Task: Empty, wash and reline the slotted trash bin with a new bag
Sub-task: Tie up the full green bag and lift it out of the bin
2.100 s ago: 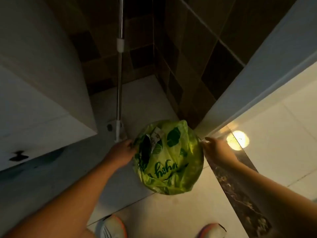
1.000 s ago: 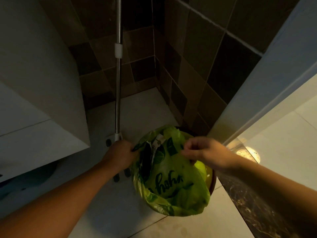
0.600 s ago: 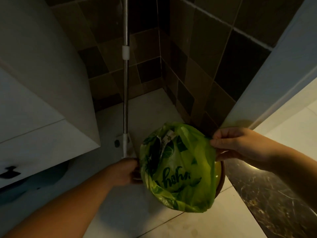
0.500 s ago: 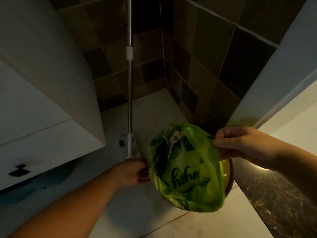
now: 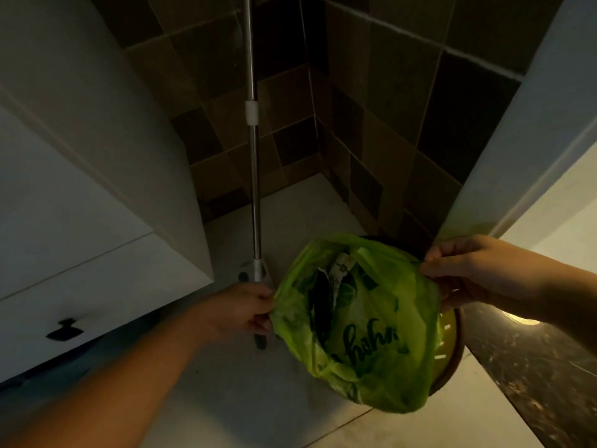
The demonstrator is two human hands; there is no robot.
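Observation:
A green plastic bag (image 5: pixel 371 331) with dark green lettering and leaf prints holds some paper rubbish and covers most of the round trash bin (image 5: pixel 450 347), whose yellow slotted inside and brown rim show at the bag's right. My left hand (image 5: pixel 240 307) pinches the bag's left edge. My right hand (image 5: pixel 468 270) pinches the bag's right edge above the bin. The bag is stretched between both hands, and the bin's lower part is hidden under it.
A metal mop pole (image 5: pixel 253 163) stands in the tiled corner, its base just behind my left hand. A white cabinet (image 5: pixel 80 195) with a black handle fills the left. A white door frame (image 5: pixel 517 150) and a dark marble threshold (image 5: pixel 529 367) lie right.
My right hand left the bag's middle and took hold of its right edge. The bag has been pulled wider between my hands, baring the bin's yellow inside on the right.

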